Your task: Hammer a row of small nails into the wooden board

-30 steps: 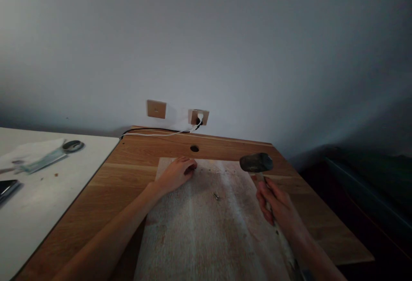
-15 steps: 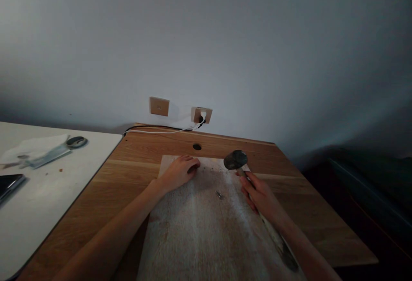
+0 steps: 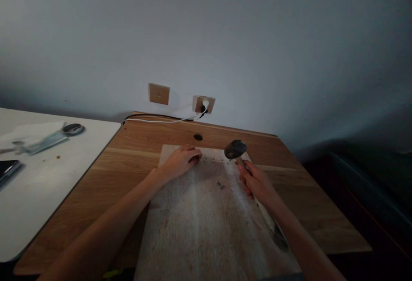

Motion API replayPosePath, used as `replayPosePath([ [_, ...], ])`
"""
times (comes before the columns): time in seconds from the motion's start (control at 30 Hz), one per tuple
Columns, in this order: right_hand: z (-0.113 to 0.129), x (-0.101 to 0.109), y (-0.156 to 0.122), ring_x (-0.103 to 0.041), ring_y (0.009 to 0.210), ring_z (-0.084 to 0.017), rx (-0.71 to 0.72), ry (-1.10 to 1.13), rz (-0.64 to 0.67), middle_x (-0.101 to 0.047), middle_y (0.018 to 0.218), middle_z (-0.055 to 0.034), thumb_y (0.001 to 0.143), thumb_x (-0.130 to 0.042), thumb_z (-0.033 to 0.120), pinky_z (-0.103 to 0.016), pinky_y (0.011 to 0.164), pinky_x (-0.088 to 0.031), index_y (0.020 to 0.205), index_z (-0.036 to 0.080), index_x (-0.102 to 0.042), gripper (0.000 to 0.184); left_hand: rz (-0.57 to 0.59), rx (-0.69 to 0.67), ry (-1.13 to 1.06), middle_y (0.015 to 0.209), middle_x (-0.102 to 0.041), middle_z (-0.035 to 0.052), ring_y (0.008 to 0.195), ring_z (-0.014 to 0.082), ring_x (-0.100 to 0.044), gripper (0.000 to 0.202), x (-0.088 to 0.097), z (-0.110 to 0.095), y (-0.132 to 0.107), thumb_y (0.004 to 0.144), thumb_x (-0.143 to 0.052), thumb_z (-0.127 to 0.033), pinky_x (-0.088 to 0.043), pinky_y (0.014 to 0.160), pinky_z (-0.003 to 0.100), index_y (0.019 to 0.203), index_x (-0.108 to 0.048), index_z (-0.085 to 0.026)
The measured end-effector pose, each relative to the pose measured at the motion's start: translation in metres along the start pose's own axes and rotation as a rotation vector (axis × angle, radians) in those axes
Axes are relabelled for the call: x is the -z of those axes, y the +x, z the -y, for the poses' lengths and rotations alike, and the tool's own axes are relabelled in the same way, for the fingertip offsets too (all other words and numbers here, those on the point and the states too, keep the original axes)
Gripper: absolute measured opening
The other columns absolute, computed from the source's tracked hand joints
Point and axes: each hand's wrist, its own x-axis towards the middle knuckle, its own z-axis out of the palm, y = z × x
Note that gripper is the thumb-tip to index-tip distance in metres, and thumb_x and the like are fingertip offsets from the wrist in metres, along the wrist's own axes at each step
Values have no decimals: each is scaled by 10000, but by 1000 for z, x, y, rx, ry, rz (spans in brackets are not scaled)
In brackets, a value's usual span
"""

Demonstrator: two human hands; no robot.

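Note:
My right hand (image 3: 255, 181) is wrapped around the handle of a mallet (image 3: 236, 149) with a dark, thick head. The head hovers over the far right part of a pale wooden board (image 3: 193, 229), and the handle slants back under my forearm. My left hand (image 3: 182, 160) lies on the board's far left part with its fingers curled and closed; whatever they pinch, if anything, is hidden. A few small shiny metal pieces, apparently nails (image 3: 220, 184), lie on the board between my hands. Tiny dark points dot the board's far edge.
Beneath the board is a brown wooden tabletop (image 3: 128, 160) with a round hole (image 3: 198, 137). Cables (image 3: 161, 120) run along the wall to a socket (image 3: 204, 104). On a white table (image 3: 74, 160) at left lie a dark-edged phone-like device (image 3: 8, 170) and a roll of tape (image 3: 73, 129).
The view has tilted down slightly, so everything sits higher in the picture. Both hands keep nearly the same places, and the mallet stays in my right hand.

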Motion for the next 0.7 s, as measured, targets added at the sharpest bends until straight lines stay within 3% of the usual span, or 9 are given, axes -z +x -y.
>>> replayPosePath([
  [0.2,0,1,-8,-387,350,-69,15,96,35,-459,637,88,897,-502,639,-199,302,-293,943,239,-508,403,4,51,-55,976,-734,45,937,221,-690,195,-2,1,2,886,-609,-79,-532,884,357,1006,-699,-204],
  [0.5,43,-31,-7,-415,368,-76,111,-11,219,-456,589,85,994,-451,474,-186,333,-323,918,238,-512,256,-13,64,-111,990,-729,69,931,229,-687,155,-3,5,3,864,-649,-113,-535,837,348,987,-706,-188],
  [0.7,49,-39,-5,-410,364,-90,154,-107,228,-472,552,81,1026,-417,394,-221,382,-314,928,236,-519,212,-16,132,-258,952,-754,46,859,214,-713,540,-4,6,4,830,-641,-75,-539,816,345,1350,-534,-177],
])
